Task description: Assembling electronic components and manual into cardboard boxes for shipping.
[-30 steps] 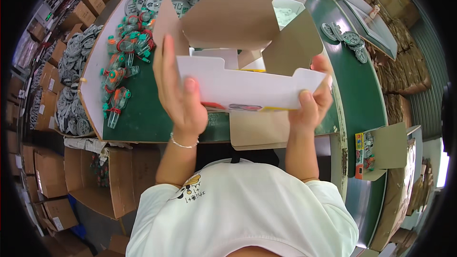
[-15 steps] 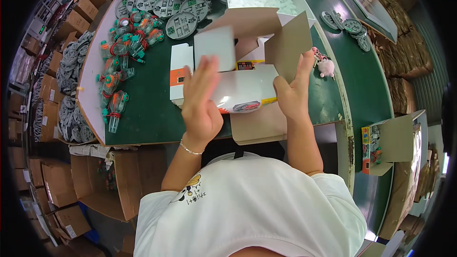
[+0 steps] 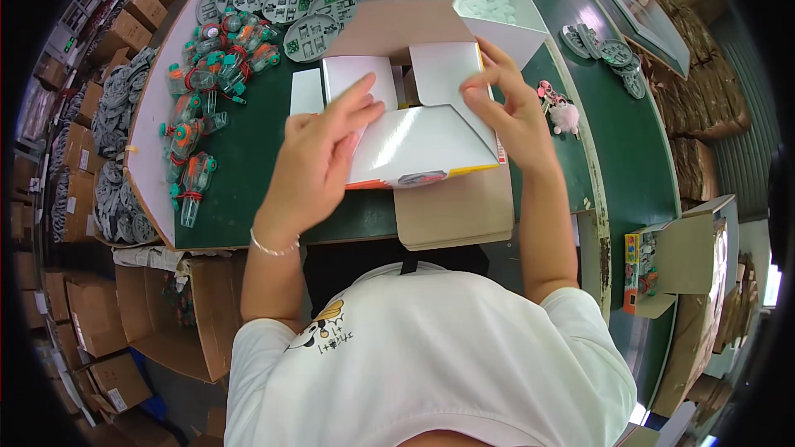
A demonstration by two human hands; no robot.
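A printed cardboard box with white faces and orange and yellow edging sits in front of me on the table. Its left flap and right flap are folded inward, with a narrow dark gap between them. The brown far flap stands raised. My left hand is open, its fingers stretched over the left flap. My right hand curls around the box's right edge, thumb side at the right flap and other fingers along the outer side. What lies inside is mostly hidden.
Clear bottle-like parts with green and orange caps and red cords are heaped on the left. Grey round discs lie behind them. A white box holds small white pieces. Pink fluffy keychain at right; another open box farther right.
The right flap has been folded inward, and the left flap lies lower. The box has shifted slightly. My right hand has moved up along its right edge; my left hand has moved left and down.
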